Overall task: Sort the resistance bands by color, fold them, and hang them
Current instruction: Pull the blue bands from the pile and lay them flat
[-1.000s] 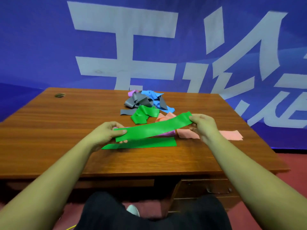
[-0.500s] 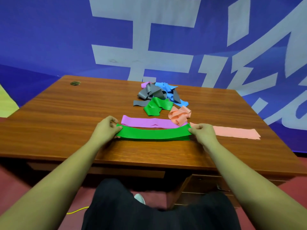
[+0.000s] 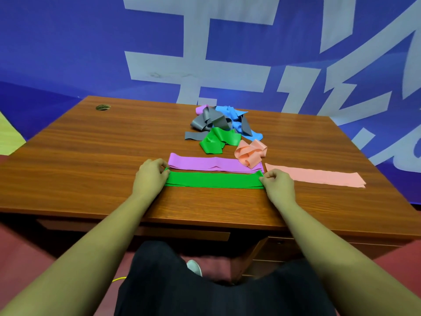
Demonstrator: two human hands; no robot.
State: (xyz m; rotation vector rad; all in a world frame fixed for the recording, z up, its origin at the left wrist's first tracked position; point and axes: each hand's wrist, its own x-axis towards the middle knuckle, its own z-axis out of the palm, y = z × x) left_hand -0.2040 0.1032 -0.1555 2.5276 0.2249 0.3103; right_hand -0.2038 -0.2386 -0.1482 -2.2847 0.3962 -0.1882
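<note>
Centre frame, on the desk (image 3: 91, 160): left hand (image 3: 149, 176) and right hand (image 3: 279, 184) pinch the folded green band (image 3: 214, 180) ends. Best keep edges flush, layers flat.

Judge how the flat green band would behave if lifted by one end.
Probably floppy: the flat green band lies in thin layers, and the crumpled green band behind curls. Likely light: the left hand and right hand merely pinch its ends.

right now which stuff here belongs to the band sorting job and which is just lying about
Job: flat green band, its ends pinched by left hand and right hand; flat purple band; flat pink band; tangled band pile; crumpled pink band.
Lying about: desk grommet; yellow cable; blue banner.
</note>
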